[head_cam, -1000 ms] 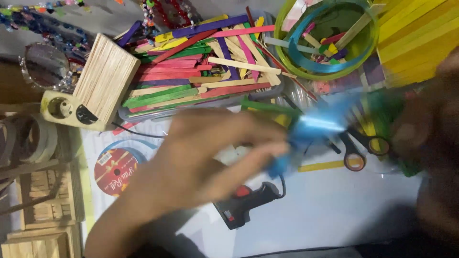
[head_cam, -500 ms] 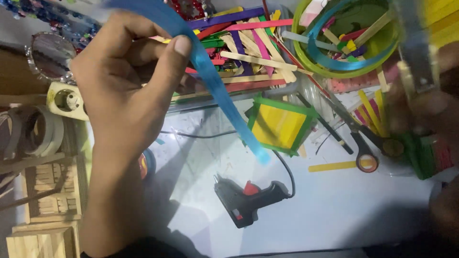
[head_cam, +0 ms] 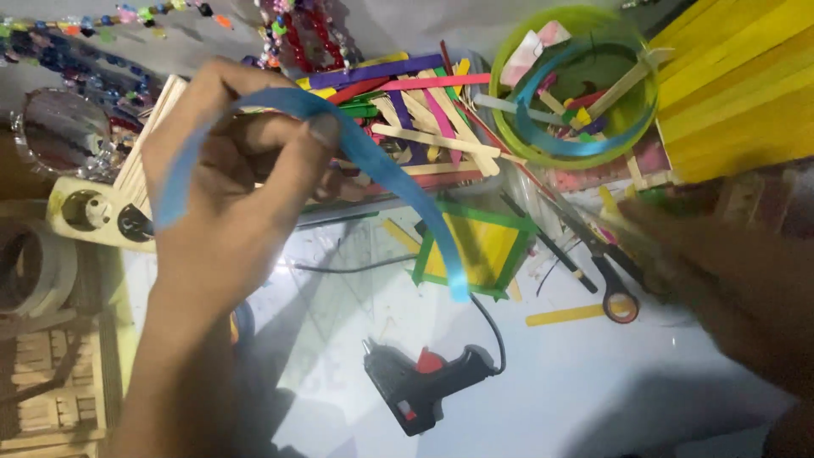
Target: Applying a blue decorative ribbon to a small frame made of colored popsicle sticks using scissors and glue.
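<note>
My left hand (head_cam: pixel 229 195) holds a blue ribbon (head_cam: pixel 398 187) pinched between thumb and fingers; the ribbon arcs over the hand and hangs down to the right, its end over a square frame of green and yellow sticks (head_cam: pixel 479 246). My right hand (head_cam: pixel 729 280) is blurred at the right edge, reaching toward the scissors (head_cam: pixel 593 254) on the white table; whether it holds anything is unclear. A black hot glue gun (head_cam: pixel 424 382) with a red trigger lies below the frame.
A pile of coloured craft sticks (head_cam: pixel 424 110) sits at top centre. A green round bowl (head_cam: pixel 577 85) holds sticks and more blue ribbon. Yellow sticks (head_cam: pixel 738 85) lie at top right. A wooden stick block and power strip (head_cam: pixel 93 212), tape rolls (head_cam: pixel 30 271) and beads (head_cam: pixel 76 34) are at left.
My left hand has dropped slightly and shifted right with the ribbon, now hanging over the green frame. My right hand has lowered from the top right toward the scissors.
</note>
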